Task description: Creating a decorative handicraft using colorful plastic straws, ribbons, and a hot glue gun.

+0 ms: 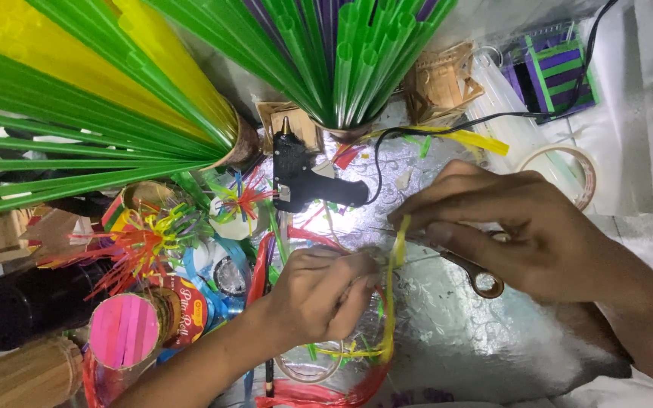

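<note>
Pinching a yellow straw strip [396,261] from both sides, the two hands meet over a silver embossed foil sheet [478,332] that covers the work surface. The left hand [319,295] is curled closed, its fingers bunched around the strip's middle stretch, while the right hand [515,227] has thumb and forefinger pressed together on the strip's upper end. The right hand also carries a pair of scissors [481,276]; one brown finger loop shows below the palm and the thin blades run toward the left hand, though whether they are parted cannot be told. The strip hangs down between the hands and curves away at the bottom toward a clear ring [307,370] and a red strip [319,393] lying on the foil.

Just beyond the hands lies a black glue gun [304,181], nozzle pointing away, its black cord [493,117] trailing off to the right. Behind it stands a cup of upright green straws [349,60], and to the left a second bundle of green and yellow straws [77,98] fans out. A roll of clear tape [568,170] sits to the right, near a purple-and-green woven piece [557,72]. At left, frayed straw flowers [145,242] and a pink-topped tube [122,329] crowd together.
</note>
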